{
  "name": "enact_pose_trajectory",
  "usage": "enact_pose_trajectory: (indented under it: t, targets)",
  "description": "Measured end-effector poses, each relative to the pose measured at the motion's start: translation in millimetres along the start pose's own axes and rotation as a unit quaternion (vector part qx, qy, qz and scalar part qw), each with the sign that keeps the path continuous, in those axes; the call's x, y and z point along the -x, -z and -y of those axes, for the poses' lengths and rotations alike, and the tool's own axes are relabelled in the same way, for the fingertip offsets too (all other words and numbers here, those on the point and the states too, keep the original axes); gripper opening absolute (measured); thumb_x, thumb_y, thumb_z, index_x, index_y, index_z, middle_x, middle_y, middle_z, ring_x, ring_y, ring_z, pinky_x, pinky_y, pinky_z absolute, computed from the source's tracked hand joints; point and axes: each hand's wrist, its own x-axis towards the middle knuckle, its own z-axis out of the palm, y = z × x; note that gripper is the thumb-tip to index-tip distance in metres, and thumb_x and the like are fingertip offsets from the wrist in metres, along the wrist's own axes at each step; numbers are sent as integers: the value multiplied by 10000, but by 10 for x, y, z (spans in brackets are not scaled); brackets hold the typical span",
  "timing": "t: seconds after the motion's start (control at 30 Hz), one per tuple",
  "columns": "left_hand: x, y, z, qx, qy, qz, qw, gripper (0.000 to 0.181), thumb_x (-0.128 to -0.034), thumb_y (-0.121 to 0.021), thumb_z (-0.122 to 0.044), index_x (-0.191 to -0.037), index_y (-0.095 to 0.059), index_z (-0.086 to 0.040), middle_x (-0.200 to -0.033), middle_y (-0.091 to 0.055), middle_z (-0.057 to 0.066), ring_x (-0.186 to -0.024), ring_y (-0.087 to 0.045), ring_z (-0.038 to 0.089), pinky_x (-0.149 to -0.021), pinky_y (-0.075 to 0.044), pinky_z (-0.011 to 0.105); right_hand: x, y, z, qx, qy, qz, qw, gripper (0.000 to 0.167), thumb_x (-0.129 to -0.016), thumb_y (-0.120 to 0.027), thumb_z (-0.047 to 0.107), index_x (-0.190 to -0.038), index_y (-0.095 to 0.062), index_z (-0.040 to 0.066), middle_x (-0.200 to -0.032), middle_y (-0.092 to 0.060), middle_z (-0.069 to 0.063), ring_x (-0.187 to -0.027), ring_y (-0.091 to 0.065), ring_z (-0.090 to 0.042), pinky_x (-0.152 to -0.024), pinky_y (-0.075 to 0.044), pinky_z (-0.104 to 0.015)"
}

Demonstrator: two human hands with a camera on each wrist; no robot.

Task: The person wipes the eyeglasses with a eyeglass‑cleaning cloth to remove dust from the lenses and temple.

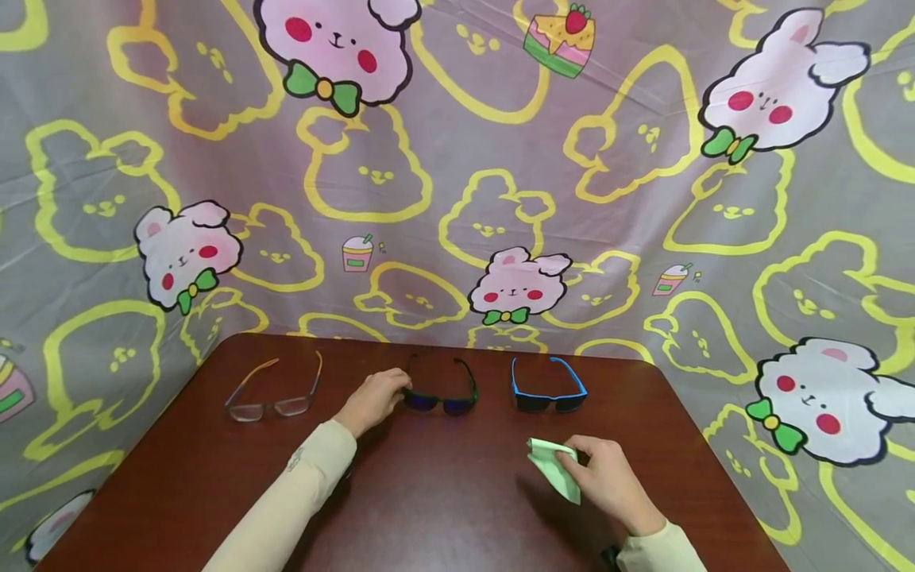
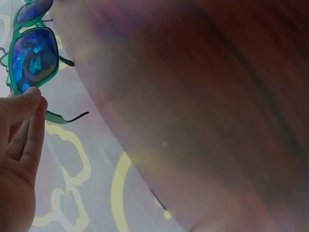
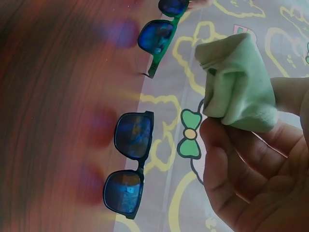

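With thumb and fingertips, my left hand [image 1: 372, 401] pinches the left corner of the green-framed sunglasses [image 1: 457, 406], which have blue mirrored lenses [image 2: 36, 55]. Their temples point to the back of the table. My right hand [image 1: 608, 477] grips a folded pale green cloth [image 1: 556, 469] above the table at the front right. In the right wrist view the cloth [image 3: 239, 84] sticks up between thumb and fingers. Blue-framed sunglasses [image 1: 549, 402] with dark lenses lie beyond the right hand, apart from it.
Clear-lensed eyeglasses [image 1: 291, 407] with orange-brown temple ends lie at the left of the dark brown table [image 1: 443, 508], temples unfolded. A grey cloth backdrop [image 1: 429, 238] printed with cartoon animals surrounds the table's back and sides.
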Motion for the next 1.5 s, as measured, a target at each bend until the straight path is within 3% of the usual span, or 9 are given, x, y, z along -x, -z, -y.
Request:
enact_pose_trajectory:
  t: [0.37,0.63,0.83,1.1,1.5]
  targets:
    - [-51,173,-196,-270,-825,14,9962,252,-765,-746,49,-980,-698,-72,-964,-645,1,-879,-634,142,-721,-513,247,-34,-20,1,63,-141,-226,9996,155,-783,-750,59,-767,-693,202,-720,-559,175,-614,-485,-5,-549,-417,-214]
    - [-65,325,-338,-239,-1102,-558,9921,251,-775,-746,26,-996,-676,-72,-962,-648,-7,-878,-632,129,-731,-510,259,-90,-14,85,-598,-713,-147,9956,94,-854,-708,142,-775,-697,192,-691,-598,114,-590,-515,-44,-524,-438,-231]
    - [-35,424,-418,-110,-985,-1093,9891,243,-810,-722,1,-1034,-650,-61,-967,-641,5,-876,-622,127,-742,-509,271,-117,-15,165,-775,-812,-158,9936,122,-874,-691,165,-756,-687,199,-610,-551,116,-559,-495,-53,-509,-422,-227]
    - [19,561,-592,37,-700,-1864,9800,241,-806,-731,-34,-1038,-668,-44,-929,-649,12,-820,-625,133,-695,-518,285,-178,-9,249,-937,-755,-939,9883,42,-851,-709,110,-858,-750,99,-738,-671,29,-594,-551,-57,-514,-452,-218]
    - [75,593,-939,436,-397,-1959,9788,207,-824,-719,-49,-1017,-648,-72,-931,-639,4,-880,-594,135,-745,-512,311,-233,-19,288,-1167,-1123,-1554,9745,76,-853,-716,144,-878,-764,91,-780,-696,12,-605,-590,-107,-507,-467,-218]
